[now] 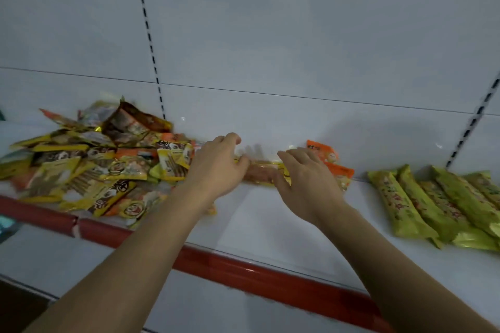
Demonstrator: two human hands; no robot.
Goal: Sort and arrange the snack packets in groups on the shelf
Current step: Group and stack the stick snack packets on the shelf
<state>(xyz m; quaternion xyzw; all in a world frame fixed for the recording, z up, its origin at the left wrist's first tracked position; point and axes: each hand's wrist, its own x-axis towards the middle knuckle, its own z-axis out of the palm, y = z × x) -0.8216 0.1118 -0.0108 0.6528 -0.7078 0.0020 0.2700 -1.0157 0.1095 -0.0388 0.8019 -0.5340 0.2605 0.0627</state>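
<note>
A yellow-edged clear packet with pinkish sausage (260,173) lies on the white shelf (270,224) between my two hands. My left hand (219,167) touches its left end, fingers curled. My right hand (308,181) rests on its right end with fingers spread. Behind my right hand lie two orange packets (323,153). A mixed heap of yellow, orange and brown snack packets (94,165) covers the left of the shelf. Several long green packets (438,203) lie side by side at the right.
A red price strip (243,270) runs along the shelf's front edge. The white back panel (297,48) has slotted uprights at centre-left and far right. Bare shelf surface shows between my arms and the green packets.
</note>
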